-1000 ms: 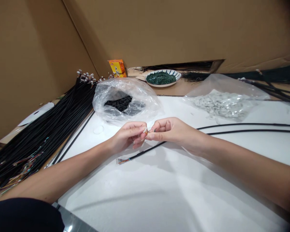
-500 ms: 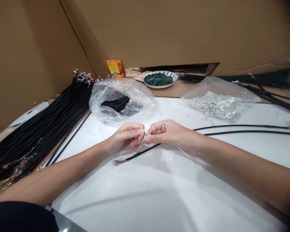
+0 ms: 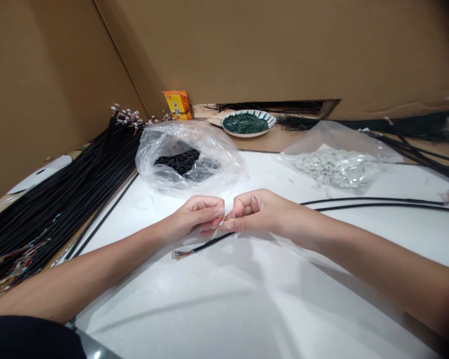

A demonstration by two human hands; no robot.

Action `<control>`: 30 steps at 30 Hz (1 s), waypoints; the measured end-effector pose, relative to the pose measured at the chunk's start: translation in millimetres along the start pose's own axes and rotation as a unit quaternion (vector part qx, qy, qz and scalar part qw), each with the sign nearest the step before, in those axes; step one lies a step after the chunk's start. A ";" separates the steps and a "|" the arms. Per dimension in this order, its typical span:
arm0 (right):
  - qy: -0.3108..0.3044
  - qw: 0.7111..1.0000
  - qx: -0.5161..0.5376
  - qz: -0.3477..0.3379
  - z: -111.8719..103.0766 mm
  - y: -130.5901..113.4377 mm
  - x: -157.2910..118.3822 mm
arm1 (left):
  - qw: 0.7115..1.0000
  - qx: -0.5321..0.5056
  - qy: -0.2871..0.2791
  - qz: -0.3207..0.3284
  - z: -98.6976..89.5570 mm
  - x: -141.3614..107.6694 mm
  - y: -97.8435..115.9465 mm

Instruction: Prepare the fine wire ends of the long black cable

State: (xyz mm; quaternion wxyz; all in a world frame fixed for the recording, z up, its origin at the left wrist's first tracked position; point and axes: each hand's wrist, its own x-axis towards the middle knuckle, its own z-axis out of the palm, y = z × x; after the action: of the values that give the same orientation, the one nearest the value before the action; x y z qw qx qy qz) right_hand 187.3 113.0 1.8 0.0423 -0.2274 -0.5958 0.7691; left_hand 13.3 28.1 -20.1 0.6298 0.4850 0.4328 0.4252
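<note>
My left hand (image 3: 202, 215) and my right hand (image 3: 256, 212) meet fingertip to fingertip over the white table (image 3: 194, 304). Both are closed in a pinch. Thin yellow-orange wires (image 3: 223, 218) show in the small gap between them. My right fingers grip these wires; my left fingers close round the small white connector at their end, now mostly hidden. Just below the hands lies a black cable (image 3: 209, 243), its coloured wires ending in a white connector (image 3: 175, 255).
A large bundle of black cables (image 3: 78, 184) lies left. Behind my hands stand a plastic bag of black pieces (image 3: 179, 162) and a bag of white connectors (image 3: 333, 167). Farther back are a plate (image 3: 271, 121) of dark green stuff and an orange box (image 3: 177, 103). Cardboard (image 3: 247, 50) walls the back.
Both hands have dropped slightly in view, still pinched together. The white connector at my left fingertips, plain before, is now mostly covered. The view has shifted a little.
</note>
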 end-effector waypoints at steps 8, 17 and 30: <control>0.024 0.999 -0.024 0.033 5.3 -2.0 -5.2 | 0.998 0.057 -0.014 0.012 0.3 -3.0 0.4; 0.026 0.997 -0.022 0.073 10.9 -8.8 -9.5 | 0.996 0.089 -0.029 0.006 0.3 -2.8 3.7; -0.085 0.996 0.024 -0.023 -6.8 -1.4 -3.3 | 0.999 -0.032 -0.009 0.027 0.8 0.3 4.7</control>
State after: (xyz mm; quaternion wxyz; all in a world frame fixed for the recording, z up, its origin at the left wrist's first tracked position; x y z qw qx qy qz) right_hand 192.7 118.4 2.9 0.0141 -0.1463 -0.5837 0.7986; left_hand 13.7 28.9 -15.4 0.6373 0.4796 0.4001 0.4515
